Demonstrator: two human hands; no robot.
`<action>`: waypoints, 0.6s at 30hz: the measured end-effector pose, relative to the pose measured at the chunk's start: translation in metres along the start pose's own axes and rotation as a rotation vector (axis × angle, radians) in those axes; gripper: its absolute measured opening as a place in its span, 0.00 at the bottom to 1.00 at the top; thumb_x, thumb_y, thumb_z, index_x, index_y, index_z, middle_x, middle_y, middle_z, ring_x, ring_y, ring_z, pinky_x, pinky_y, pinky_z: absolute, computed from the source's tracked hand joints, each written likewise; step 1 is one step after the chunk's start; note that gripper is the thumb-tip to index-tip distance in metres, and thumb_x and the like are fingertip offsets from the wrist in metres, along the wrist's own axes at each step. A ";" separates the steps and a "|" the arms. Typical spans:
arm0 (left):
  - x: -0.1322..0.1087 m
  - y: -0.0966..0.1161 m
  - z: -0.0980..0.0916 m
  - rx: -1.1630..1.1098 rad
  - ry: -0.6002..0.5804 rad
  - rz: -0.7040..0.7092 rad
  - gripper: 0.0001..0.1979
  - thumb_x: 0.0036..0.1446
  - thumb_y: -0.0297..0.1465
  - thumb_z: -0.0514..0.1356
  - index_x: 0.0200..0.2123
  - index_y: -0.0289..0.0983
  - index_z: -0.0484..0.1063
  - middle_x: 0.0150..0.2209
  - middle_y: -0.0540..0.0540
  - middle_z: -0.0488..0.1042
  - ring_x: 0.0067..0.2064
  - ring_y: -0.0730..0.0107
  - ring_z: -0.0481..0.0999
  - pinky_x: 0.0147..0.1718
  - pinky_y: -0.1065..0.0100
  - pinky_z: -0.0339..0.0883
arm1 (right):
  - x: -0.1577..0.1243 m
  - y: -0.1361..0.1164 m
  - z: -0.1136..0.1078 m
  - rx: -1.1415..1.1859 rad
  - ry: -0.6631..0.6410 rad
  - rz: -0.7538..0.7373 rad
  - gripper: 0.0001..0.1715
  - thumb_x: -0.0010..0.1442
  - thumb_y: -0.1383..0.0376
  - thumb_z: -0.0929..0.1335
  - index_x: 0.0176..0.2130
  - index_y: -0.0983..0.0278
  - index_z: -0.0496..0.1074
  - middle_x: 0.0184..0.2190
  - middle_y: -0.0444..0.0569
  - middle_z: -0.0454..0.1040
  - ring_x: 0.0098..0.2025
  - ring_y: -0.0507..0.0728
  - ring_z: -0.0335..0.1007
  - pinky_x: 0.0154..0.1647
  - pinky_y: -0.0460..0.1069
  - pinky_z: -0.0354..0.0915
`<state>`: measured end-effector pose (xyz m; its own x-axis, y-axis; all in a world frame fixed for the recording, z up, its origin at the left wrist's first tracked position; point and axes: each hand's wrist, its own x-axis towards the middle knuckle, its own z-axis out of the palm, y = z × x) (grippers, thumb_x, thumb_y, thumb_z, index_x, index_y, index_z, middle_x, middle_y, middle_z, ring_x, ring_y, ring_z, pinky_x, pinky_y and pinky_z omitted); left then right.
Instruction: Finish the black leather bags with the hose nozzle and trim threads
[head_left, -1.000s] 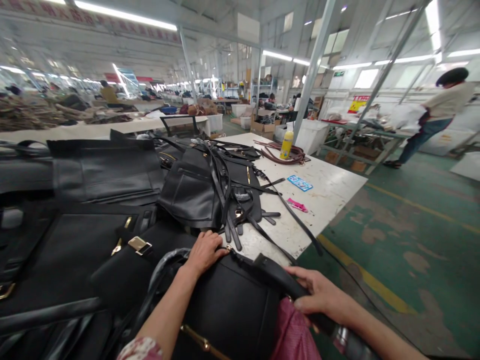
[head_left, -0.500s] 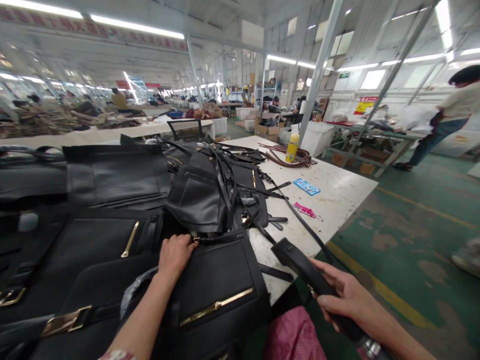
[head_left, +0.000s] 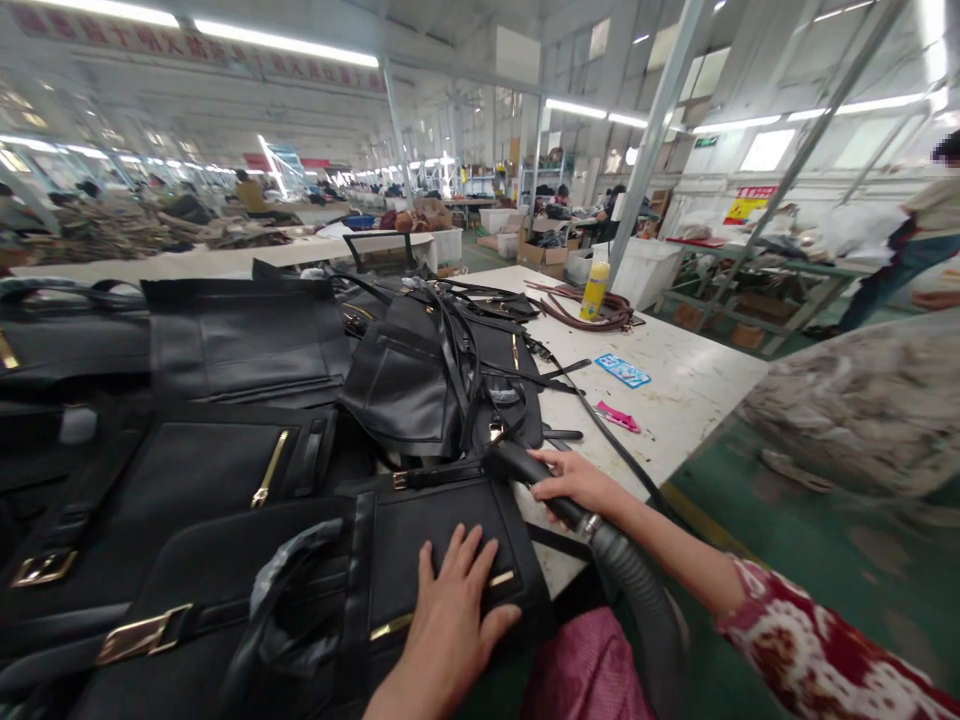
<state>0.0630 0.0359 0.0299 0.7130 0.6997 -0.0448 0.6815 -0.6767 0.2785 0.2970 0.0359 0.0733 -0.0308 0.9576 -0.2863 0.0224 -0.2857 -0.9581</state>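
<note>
Lying spread flat, the left hand [head_left: 450, 612] apparently steadies the black bag [head_left: 397, 535] at six o'clock while the right hand [head_left: 576, 486], wrapped around the hose nozzle [head_left: 514, 466] at five o'clock, presumably aims it.

black bag [head_left: 397, 525], gold zip [head_left: 391, 627], red-and-white patterned sleeve [head_left: 825, 645]
</note>
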 end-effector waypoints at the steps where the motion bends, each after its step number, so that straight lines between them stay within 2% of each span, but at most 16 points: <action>1: -0.003 0.001 0.006 0.005 -0.013 -0.003 0.32 0.49 0.44 0.55 0.57 0.49 0.49 0.61 0.49 0.48 0.62 0.53 0.42 0.54 0.40 0.32 | 0.006 -0.001 0.001 -0.008 0.036 -0.021 0.38 0.44 0.68 0.69 0.54 0.63 0.57 0.21 0.39 0.69 0.16 0.51 0.67 0.11 0.42 0.61; 3: -0.001 -0.004 0.012 0.049 0.022 -0.042 0.34 0.48 0.43 0.56 0.58 0.51 0.46 0.62 0.50 0.45 0.62 0.52 0.38 0.53 0.39 0.29 | 0.007 -0.005 0.003 -0.018 0.100 -0.062 0.39 0.45 0.68 0.68 0.56 0.60 0.54 0.22 0.38 0.68 0.17 0.50 0.67 0.13 0.42 0.62; 5: 0.008 -0.012 0.015 0.087 0.052 -0.075 0.36 0.47 0.44 0.57 0.58 0.51 0.45 0.62 0.49 0.44 0.62 0.52 0.36 0.53 0.39 0.27 | -0.009 -0.010 0.003 -0.019 0.103 -0.071 0.40 0.45 0.69 0.68 0.56 0.60 0.53 0.21 0.37 0.67 0.16 0.50 0.66 0.14 0.43 0.63; 7: 0.016 -0.019 0.015 0.100 0.054 -0.075 0.38 0.45 0.45 0.58 0.59 0.51 0.45 0.62 0.48 0.44 0.62 0.51 0.37 0.53 0.39 0.27 | -0.040 -0.011 0.002 -0.015 0.051 -0.042 0.40 0.45 0.70 0.68 0.56 0.62 0.54 0.20 0.38 0.68 0.16 0.51 0.66 0.13 0.44 0.63; 9: 0.022 -0.021 0.015 0.099 0.056 -0.067 0.39 0.44 0.46 0.58 0.59 0.51 0.44 0.62 0.47 0.43 0.62 0.52 0.37 0.53 0.40 0.26 | -0.078 -0.005 0.001 -0.006 0.010 -0.002 0.41 0.44 0.71 0.68 0.56 0.62 0.55 0.24 0.41 0.71 0.17 0.51 0.66 0.13 0.44 0.63; 11: 0.023 -0.021 0.016 0.093 0.063 -0.068 0.40 0.44 0.47 0.57 0.59 0.50 0.44 0.62 0.47 0.43 0.62 0.52 0.37 0.54 0.41 0.25 | -0.116 0.008 0.002 0.047 -0.014 0.070 0.44 0.42 0.74 0.67 0.57 0.58 0.54 0.30 0.42 0.71 0.18 0.50 0.66 0.13 0.43 0.62; 13: 0.022 -0.020 0.016 0.083 0.064 -0.071 0.40 0.44 0.47 0.57 0.59 0.50 0.44 0.62 0.46 0.43 0.62 0.52 0.36 0.54 0.41 0.25 | -0.143 0.022 0.005 0.093 -0.031 0.093 0.45 0.38 0.77 0.67 0.55 0.56 0.58 0.30 0.41 0.72 0.23 0.51 0.68 0.17 0.42 0.63; 15: 0.021 -0.020 0.015 0.070 0.051 -0.077 0.40 0.44 0.46 0.57 0.59 0.50 0.43 0.62 0.46 0.43 0.62 0.53 0.35 0.54 0.41 0.25 | -0.157 0.032 0.010 0.139 -0.062 0.096 0.45 0.35 0.79 0.66 0.53 0.56 0.63 0.31 0.40 0.73 0.30 0.53 0.69 0.22 0.41 0.62; 18: 0.020 -0.020 0.010 0.054 0.007 -0.077 0.39 0.45 0.42 0.56 0.59 0.50 0.41 0.63 0.49 0.40 0.62 0.55 0.34 0.54 0.42 0.26 | -0.153 0.035 0.023 0.157 -0.081 0.112 0.42 0.34 0.79 0.66 0.50 0.58 0.66 0.35 0.40 0.74 0.33 0.53 0.69 0.24 0.40 0.59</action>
<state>0.0652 0.0607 0.0135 0.6575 0.7512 -0.0577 0.7420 -0.6324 0.2225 0.2800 -0.1218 0.0832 -0.1170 0.9153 -0.3853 -0.1254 -0.3985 -0.9086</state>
